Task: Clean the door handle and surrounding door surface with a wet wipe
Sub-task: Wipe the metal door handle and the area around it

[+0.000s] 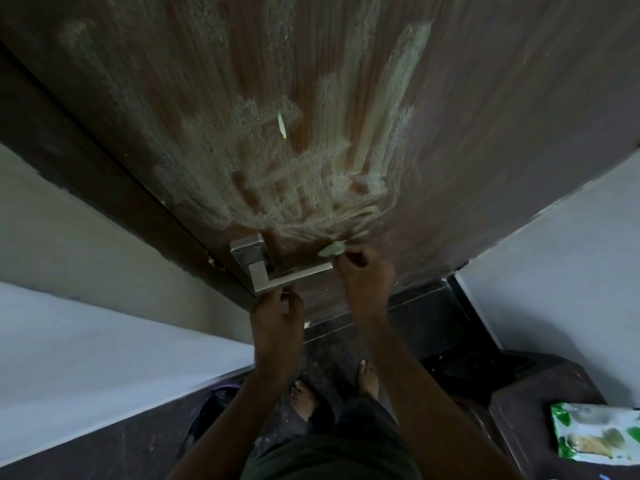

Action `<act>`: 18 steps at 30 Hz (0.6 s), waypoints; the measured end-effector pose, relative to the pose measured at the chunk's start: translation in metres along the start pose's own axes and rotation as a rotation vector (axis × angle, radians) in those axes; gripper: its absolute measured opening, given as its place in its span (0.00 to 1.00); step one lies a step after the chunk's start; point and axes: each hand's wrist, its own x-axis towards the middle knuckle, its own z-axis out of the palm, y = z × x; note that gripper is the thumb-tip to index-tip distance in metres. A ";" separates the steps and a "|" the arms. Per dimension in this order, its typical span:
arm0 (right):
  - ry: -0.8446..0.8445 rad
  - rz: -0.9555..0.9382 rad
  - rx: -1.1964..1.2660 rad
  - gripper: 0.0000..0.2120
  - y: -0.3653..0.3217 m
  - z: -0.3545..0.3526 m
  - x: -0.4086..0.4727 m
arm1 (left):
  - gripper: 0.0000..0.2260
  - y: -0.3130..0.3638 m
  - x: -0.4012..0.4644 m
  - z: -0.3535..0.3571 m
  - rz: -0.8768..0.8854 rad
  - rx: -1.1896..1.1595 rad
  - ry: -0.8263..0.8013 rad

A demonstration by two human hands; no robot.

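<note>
A brown wooden door point(467, 116) fills the upper view, smeared with pale streaks above the handle. The silver lever door handle point(273, 271) sits on a square plate near the door's left edge. My left hand point(277, 317) grips the lever's near end from below. My right hand point(363, 275) presses a crumpled, soiled wet wipe point(331, 250) against the door just above the lever's free end. A small pale scrap point(282, 125) clings to the door higher up.
A dark door frame point(86, 157) and white wall point(79, 341) stand at left, another white wall point(571, 271) at right. A green-and-white wet wipe pack point(595, 434) lies on a dark surface at lower right. My bare feet point(304, 400) stand on dark tiled floor.
</note>
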 end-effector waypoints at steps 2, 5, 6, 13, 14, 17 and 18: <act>0.191 0.057 0.050 0.10 -0.002 -0.012 0.013 | 0.08 -0.003 0.000 -0.001 -0.004 -0.023 0.011; 0.261 0.113 0.062 0.08 -0.005 -0.005 0.014 | 0.06 -0.008 -0.001 -0.003 -0.038 -0.009 0.022; 0.231 0.142 0.060 0.09 -0.004 0.003 0.008 | 0.06 -0.010 -0.002 -0.004 -0.037 0.003 0.037; -0.222 0.189 0.046 0.09 0.013 0.070 -0.057 | 0.08 -0.034 -0.004 -0.019 -0.052 0.026 0.093; -0.237 0.179 0.060 0.11 0.012 0.074 -0.058 | 0.09 -0.037 -0.003 -0.021 -0.044 0.028 0.098; -0.125 0.285 0.122 0.17 0.018 0.070 -0.051 | 0.14 -0.041 -0.003 -0.023 -0.044 0.040 0.097; -0.070 0.328 0.147 0.17 0.025 0.066 -0.046 | 0.15 -0.041 -0.003 -0.024 -0.046 0.031 0.094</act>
